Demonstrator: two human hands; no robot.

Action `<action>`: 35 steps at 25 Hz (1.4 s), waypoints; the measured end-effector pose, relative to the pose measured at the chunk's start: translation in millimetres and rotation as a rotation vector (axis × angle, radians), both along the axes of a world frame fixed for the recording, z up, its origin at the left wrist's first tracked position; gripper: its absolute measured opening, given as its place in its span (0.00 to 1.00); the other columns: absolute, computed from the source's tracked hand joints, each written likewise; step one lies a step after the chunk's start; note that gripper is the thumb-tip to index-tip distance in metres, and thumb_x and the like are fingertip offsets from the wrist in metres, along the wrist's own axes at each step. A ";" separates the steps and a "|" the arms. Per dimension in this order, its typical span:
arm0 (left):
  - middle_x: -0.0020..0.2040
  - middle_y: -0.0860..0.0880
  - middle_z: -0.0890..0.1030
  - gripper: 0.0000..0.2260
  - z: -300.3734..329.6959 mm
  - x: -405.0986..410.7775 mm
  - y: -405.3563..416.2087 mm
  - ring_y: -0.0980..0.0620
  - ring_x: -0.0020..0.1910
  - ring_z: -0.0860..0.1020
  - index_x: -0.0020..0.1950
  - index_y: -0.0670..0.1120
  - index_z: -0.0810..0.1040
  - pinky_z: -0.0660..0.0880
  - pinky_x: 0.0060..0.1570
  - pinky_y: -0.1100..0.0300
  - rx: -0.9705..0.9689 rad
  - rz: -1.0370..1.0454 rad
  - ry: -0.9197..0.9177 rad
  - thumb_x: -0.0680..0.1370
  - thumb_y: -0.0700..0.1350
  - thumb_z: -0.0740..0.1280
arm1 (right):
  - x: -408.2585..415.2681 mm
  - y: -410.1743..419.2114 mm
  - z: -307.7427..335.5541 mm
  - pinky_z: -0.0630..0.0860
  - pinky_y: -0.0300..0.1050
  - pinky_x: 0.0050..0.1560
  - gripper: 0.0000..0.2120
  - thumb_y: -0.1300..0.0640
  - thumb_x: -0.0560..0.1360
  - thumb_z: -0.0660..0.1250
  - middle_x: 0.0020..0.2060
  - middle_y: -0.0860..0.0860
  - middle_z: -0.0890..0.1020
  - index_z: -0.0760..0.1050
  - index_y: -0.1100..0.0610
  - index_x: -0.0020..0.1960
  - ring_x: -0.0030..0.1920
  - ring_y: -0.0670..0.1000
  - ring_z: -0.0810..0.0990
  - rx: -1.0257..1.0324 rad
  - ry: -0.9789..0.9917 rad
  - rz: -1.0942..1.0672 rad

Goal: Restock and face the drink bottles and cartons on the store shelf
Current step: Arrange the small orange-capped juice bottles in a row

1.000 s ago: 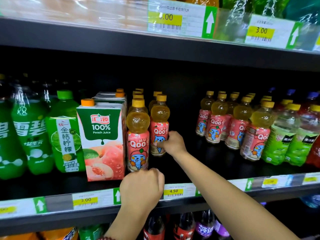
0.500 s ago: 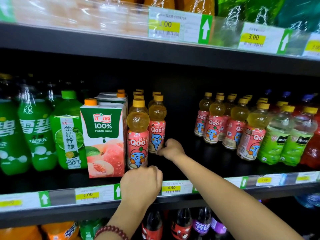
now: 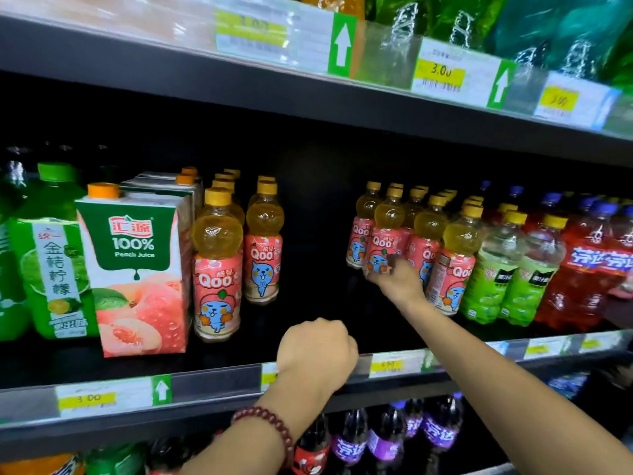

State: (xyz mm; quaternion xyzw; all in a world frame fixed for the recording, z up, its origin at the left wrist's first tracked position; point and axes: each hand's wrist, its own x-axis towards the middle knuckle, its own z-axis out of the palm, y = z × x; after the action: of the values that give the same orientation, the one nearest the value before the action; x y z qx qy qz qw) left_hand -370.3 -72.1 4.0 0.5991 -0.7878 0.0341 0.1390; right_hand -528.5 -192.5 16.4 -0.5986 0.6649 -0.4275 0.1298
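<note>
Two rows of peach Qoo bottles (image 3: 217,269) with yellow caps stand next to a peach juice carton (image 3: 133,269) on the middle shelf. A dark gap separates them from a larger Qoo group (image 3: 452,269) to the right. My right hand (image 3: 399,281) reaches across that gap, its fingers wrapped around the lower part of the group's front-left Qoo bottle (image 3: 388,221). My left hand (image 3: 317,351), with a bead bracelet on its wrist, is a closed fist resting on the shelf's front rail (image 3: 205,389) and holds nothing.
A green kumquat-lemon bottle (image 3: 51,269) stands left of the carton. Clear bottles with green labels (image 3: 493,269) and red drinks (image 3: 582,269) fill the right end. The upper shelf (image 3: 171,63) overhangs closely. Dark soda bottles (image 3: 349,443) stand on the shelf below.
My right hand left the second Qoo bottle beside the carton and moved right to the larger Qoo group. My left fist stayed on the rail.
</note>
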 end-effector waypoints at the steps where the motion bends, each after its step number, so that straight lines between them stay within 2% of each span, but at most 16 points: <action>1: 0.54 0.42 0.80 0.15 -0.6 -5.9 -2.3 0.41 0.55 0.78 0.53 0.43 0.78 0.72 0.48 0.54 -0.006 -0.002 -0.012 0.81 0.47 0.54 | -5.9 -4.9 0.9 0.73 0.46 0.54 0.17 0.59 0.71 0.72 0.54 0.59 0.82 0.76 0.60 0.59 0.57 0.58 0.79 -0.015 -0.025 -0.002; 3: 0.53 0.43 0.80 0.15 -3.3 -10.7 -5.0 0.41 0.52 0.78 0.52 0.43 0.78 0.70 0.45 0.54 -0.029 -0.005 -0.035 0.81 0.47 0.53 | -13.6 -16.0 3.0 0.73 0.48 0.59 0.20 0.59 0.70 0.73 0.56 0.58 0.81 0.74 0.59 0.61 0.58 0.58 0.78 -0.025 -0.090 0.014; 6: 0.51 0.44 0.81 0.14 -7.0 -9.3 -10.2 0.41 0.51 0.79 0.50 0.44 0.77 0.66 0.41 0.56 -0.061 0.017 -0.021 0.81 0.48 0.53 | -13.7 -44.6 1.3 0.71 0.44 0.57 0.25 0.59 0.69 0.74 0.57 0.58 0.79 0.70 0.62 0.63 0.58 0.58 0.78 -0.047 -0.153 -0.027; 9: 0.48 0.44 0.81 0.15 -7.7 -9.6 -11.5 0.41 0.49 0.79 0.46 0.45 0.77 0.65 0.39 0.56 -0.059 0.032 -0.018 0.81 0.49 0.53 | -4.0 -71.7 -2.6 0.70 0.48 0.62 0.37 0.55 0.68 0.75 0.62 0.62 0.74 0.62 0.63 0.70 0.63 0.60 0.73 -0.064 -0.209 -0.165; 11: 0.47 0.44 0.81 0.15 -7.3 -9.9 -10.8 0.41 0.47 0.79 0.43 0.46 0.76 0.65 0.38 0.57 -0.046 0.034 -0.018 0.81 0.49 0.52 | 3.3 -83.2 -3.8 0.65 0.50 0.67 0.40 0.51 0.69 0.75 0.65 0.63 0.68 0.58 0.63 0.72 0.67 0.62 0.68 0.005 -0.204 -0.281; 14: 0.47 0.44 0.81 0.15 -6.9 -10.5 -10.3 0.41 0.47 0.79 0.41 0.47 0.74 0.63 0.35 0.56 -0.034 0.026 -0.032 0.81 0.48 0.52 | 11.2 -91.5 -6.9 0.63 0.49 0.67 0.36 0.52 0.71 0.72 0.67 0.63 0.64 0.58 0.62 0.70 0.68 0.62 0.65 0.088 -0.270 -0.390; 17: 0.45 0.45 0.81 0.13 -6.4 -9.9 -10.6 0.42 0.43 0.78 0.38 0.48 0.69 0.57 0.28 0.58 -0.038 0.013 -0.070 0.80 0.47 0.52 | 6.3 -95.7 -13.2 0.67 0.49 0.64 0.36 0.53 0.72 0.72 0.65 0.61 0.71 0.55 0.63 0.70 0.66 0.60 0.70 0.093 -0.262 -0.312; 20: 0.43 0.45 0.78 0.11 -5.5 -8.6 -10.2 0.44 0.37 0.70 0.40 0.49 0.70 0.55 0.27 0.60 -0.036 -0.036 -0.128 0.80 0.43 0.52 | -4.4 -91.7 -11.1 0.72 0.50 0.63 0.36 0.52 0.64 0.78 0.59 0.58 0.78 0.66 0.63 0.65 0.60 0.59 0.77 0.122 -0.200 -0.185; 22: 0.43 0.45 0.78 0.12 -4.2 -7.8 -8.4 0.44 0.37 0.69 0.42 0.48 0.72 0.55 0.28 0.60 -0.035 -0.040 -0.184 0.80 0.42 0.52 | -5.7 -80.1 -9.7 0.75 0.52 0.60 0.32 0.53 0.61 0.80 0.56 0.57 0.80 0.72 0.61 0.60 0.56 0.57 0.80 0.153 -0.180 -0.082; 24: 0.45 0.45 0.79 0.13 -3.2 -6.3 -3.8 0.42 0.40 0.75 0.46 0.45 0.76 0.55 0.28 0.60 -0.043 -0.026 -0.197 0.81 0.41 0.52 | -2.8 -56.6 -8.0 0.79 0.49 0.54 0.23 0.59 0.61 0.80 0.53 0.57 0.82 0.75 0.57 0.52 0.51 0.55 0.82 0.157 -0.256 0.054; 26: 0.43 0.45 0.80 0.10 -3.6 -6.0 0.9 0.43 0.41 0.78 0.47 0.43 0.77 0.56 0.28 0.61 -0.119 -0.076 -0.187 0.80 0.41 0.57 | 0.3 -25.2 -5.4 0.78 0.37 0.41 0.17 0.65 0.63 0.78 0.48 0.55 0.82 0.75 0.54 0.47 0.44 0.50 0.81 0.148 -0.331 0.176; 28: 0.38 0.45 0.81 0.11 1.7 -4.1 9.0 0.44 0.37 0.80 0.43 0.44 0.79 0.62 0.28 0.61 -0.205 -0.104 -0.110 0.79 0.47 0.63 | 3.1 4.8 -5.2 0.74 0.30 0.33 0.17 0.69 0.64 0.76 0.43 0.52 0.81 0.75 0.54 0.45 0.39 0.46 0.79 0.085 -0.360 0.239; 30: 0.42 0.45 0.81 0.18 -1.5 -1.1 13.2 0.43 0.43 0.80 0.43 0.46 0.76 0.68 0.36 0.56 -0.145 -0.091 0.068 0.82 0.55 0.54 | 8.3 32.2 -6.2 0.76 0.34 0.41 0.19 0.68 0.64 0.76 0.44 0.52 0.81 0.74 0.54 0.49 0.44 0.50 0.81 0.021 -0.356 0.271; 32: 0.44 0.48 0.80 0.19 -0.9 4.4 16.1 0.45 0.48 0.79 0.42 0.49 0.73 0.70 0.42 0.55 -0.026 -0.079 0.418 0.81 0.59 0.52 | 15.7 55.3 -3.1 0.77 0.41 0.48 0.24 0.66 0.63 0.78 0.46 0.50 0.81 0.71 0.52 0.52 0.48 0.51 0.80 -0.038 -0.305 0.278; 33: 0.47 0.50 0.80 0.17 2.9 7.7 18.9 0.48 0.51 0.78 0.47 0.50 0.75 0.72 0.46 0.56 -0.077 -0.094 0.633 0.80 0.60 0.54 | 20.2 65.6 0.2 0.77 0.45 0.51 0.26 0.65 0.62 0.79 0.47 0.50 0.80 0.70 0.49 0.52 0.49 0.50 0.79 -0.071 -0.276 0.281; 35: 0.61 0.55 0.76 0.20 15.9 11.8 27.2 0.57 0.60 0.75 0.66 0.51 0.72 0.71 0.57 0.62 -0.170 -0.144 0.842 0.78 0.59 0.60 | 32.9 89.0 8.6 0.78 0.48 0.54 0.28 0.61 0.61 0.80 0.48 0.49 0.81 0.69 0.43 0.52 0.49 0.49 0.80 -0.154 -0.250 0.313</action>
State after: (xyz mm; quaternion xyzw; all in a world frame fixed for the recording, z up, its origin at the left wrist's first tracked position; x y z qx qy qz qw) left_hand -358.5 -44.9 19.9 0.4909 -0.6963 -0.1584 0.4991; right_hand -495.6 -103.5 25.0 -0.6452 0.5079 -0.5223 0.2301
